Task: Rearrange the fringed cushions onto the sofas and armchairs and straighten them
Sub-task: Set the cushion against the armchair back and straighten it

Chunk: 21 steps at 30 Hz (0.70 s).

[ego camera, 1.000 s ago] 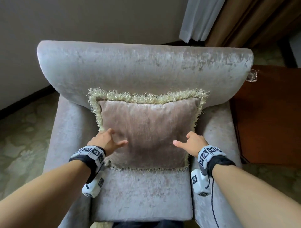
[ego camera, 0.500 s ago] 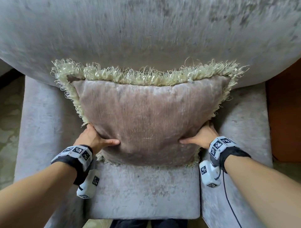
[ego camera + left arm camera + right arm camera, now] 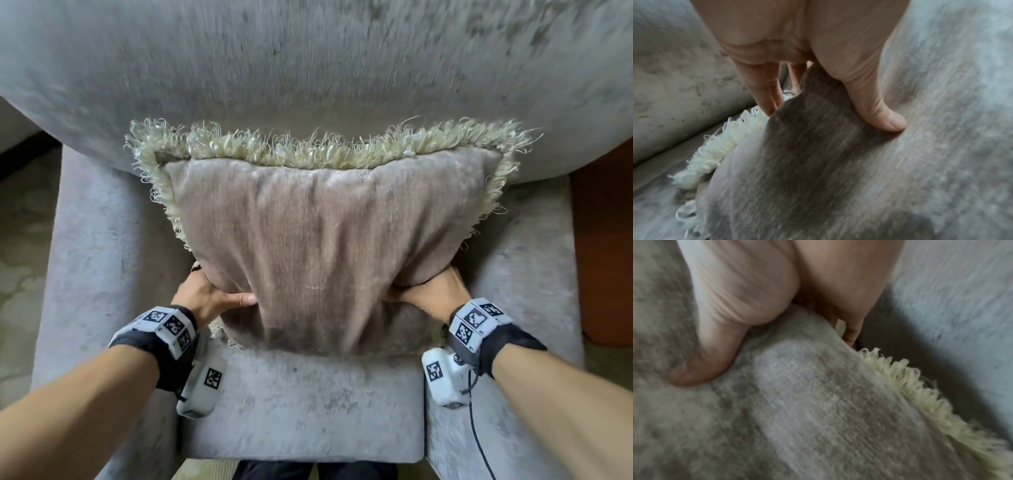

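The taupe velvet cushion with cream fringe (image 3: 318, 246) stands against the grey velvet armchair (image 3: 308, 394) back. Left hand (image 3: 205, 299) and right hand (image 3: 433, 294) each pinch a lower corner (thumbs in front). Uneven pull could leave it skewed or slumping forward.
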### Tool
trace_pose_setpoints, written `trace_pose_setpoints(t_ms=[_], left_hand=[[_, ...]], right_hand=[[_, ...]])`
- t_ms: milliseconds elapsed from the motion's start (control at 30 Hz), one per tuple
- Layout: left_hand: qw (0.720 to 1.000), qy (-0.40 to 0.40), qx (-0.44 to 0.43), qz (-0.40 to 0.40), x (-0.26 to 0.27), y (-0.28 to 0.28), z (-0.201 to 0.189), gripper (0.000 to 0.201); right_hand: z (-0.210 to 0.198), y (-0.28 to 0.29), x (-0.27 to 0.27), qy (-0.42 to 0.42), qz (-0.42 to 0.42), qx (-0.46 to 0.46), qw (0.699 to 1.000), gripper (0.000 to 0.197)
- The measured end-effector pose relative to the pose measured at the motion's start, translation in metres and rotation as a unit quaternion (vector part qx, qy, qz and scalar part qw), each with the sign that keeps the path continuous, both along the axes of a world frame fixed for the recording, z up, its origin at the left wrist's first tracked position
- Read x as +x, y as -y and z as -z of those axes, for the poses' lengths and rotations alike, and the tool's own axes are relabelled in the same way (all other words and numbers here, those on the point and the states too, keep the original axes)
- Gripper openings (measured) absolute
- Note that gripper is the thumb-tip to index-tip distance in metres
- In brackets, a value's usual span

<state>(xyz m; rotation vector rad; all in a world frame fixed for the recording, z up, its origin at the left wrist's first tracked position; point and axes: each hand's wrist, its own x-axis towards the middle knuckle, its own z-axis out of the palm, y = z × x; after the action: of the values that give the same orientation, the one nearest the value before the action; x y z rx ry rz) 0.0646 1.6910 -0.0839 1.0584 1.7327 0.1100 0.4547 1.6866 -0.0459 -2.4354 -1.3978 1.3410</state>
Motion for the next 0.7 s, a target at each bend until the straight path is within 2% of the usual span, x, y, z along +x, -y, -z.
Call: trace_pose_setpoints(t_ms=[100,233,300,500,567,633,700], left_hand=[[0.998,0.047,0.015,-0.025,-0.001,0.017,-0.013,0.104],[0.99,0.112,0.018,-0.084,0.007,0.039,-0.025,0.11],[0.987,0.127,0.021,-0.096,0.013,0.051,-0.026,0.107],[0.983,0.147,0.03,-0.109,0.014,0.09,-0.011,0.083],[0.981,0.142,0.037,-0.125,0.019,0.094,-0.011,0.066],[0.979,0.149,0.038,-0.13,0.027,0.093,-0.011,0.035],[0.978,0.148,0.042,-0.144,0.033,0.087,0.001,0.034]], right_hand=[[-0.034,0.0,0.0,0.013,0.015,0.046,0.999,0.119],[-0.086,-0.008,-0.003,0.044,-0.009,0.057,0.997,0.083],[-0.107,-0.012,-0.005,0.037,-0.023,0.065,0.997,0.067],[-0.154,-0.025,-0.025,0.018,-0.11,0.14,0.984,0.068],[-0.162,-0.035,-0.031,-0.002,-0.143,0.165,0.976,0.075],[-0.166,-0.047,-0.036,-0.006,-0.172,0.182,0.968,0.08],[-0.163,-0.062,-0.042,0.004,-0.195,0.193,0.962,0.086]])
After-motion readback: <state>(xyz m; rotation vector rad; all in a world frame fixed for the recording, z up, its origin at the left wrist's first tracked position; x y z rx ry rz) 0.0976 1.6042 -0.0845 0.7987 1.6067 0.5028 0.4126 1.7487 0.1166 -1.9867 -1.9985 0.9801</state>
